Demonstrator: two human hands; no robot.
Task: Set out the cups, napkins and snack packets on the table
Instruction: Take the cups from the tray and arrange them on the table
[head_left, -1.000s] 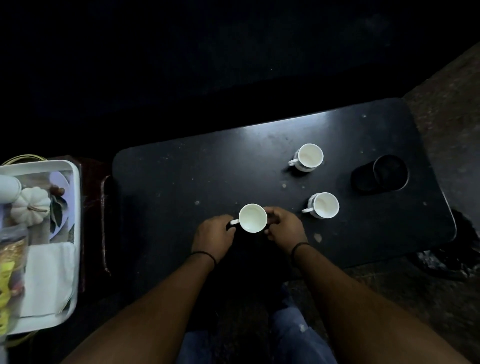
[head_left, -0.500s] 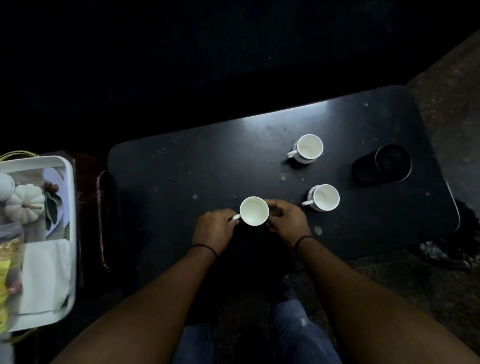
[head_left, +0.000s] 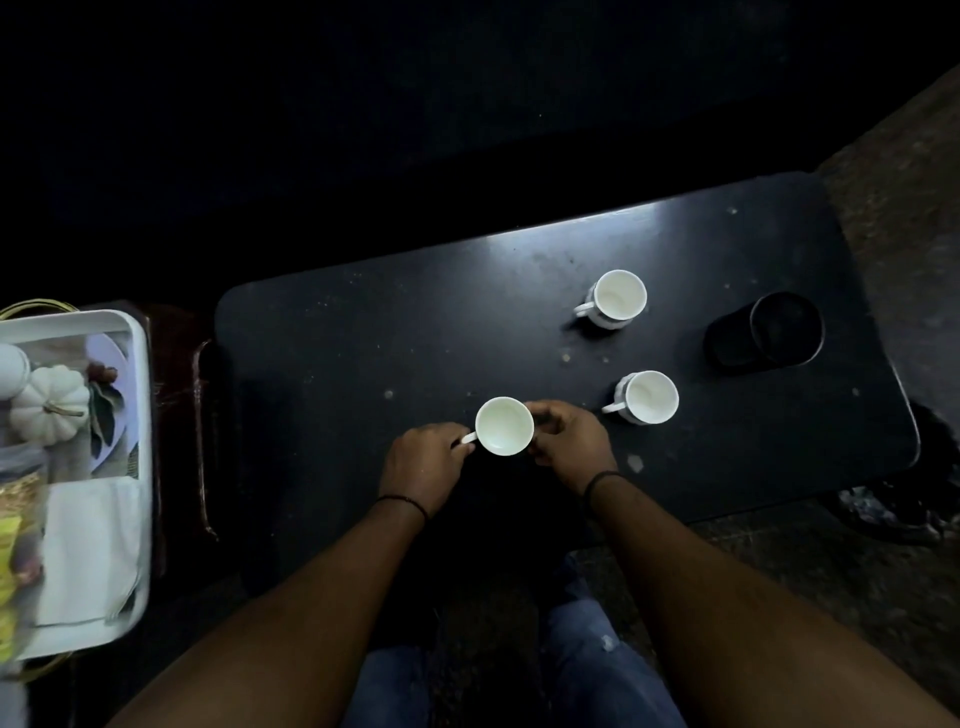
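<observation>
Three white cups stand on the black table (head_left: 395, 332). The nearest cup (head_left: 504, 426) is between my hands: my left hand (head_left: 423, 465) pinches its handle and my right hand (head_left: 569, 444) grips its right side. A second cup (head_left: 649, 397) stands just to the right, a third cup (head_left: 618, 297) farther back. White napkins (head_left: 88, 551) and a yellow snack packet (head_left: 8, 566) lie in a white tray (head_left: 137, 332) at the left edge.
A black round container (head_left: 787, 327) on a dark coaster sits at the table's right end. The tray also holds a small white pumpkin (head_left: 49, 410) and a plate. The background beyond the table is dark. My knees show below the table's near edge.
The view has shifted slightly; both hands remain on the nearest cup at about the same spot on the table. The other two cups have not moved.
</observation>
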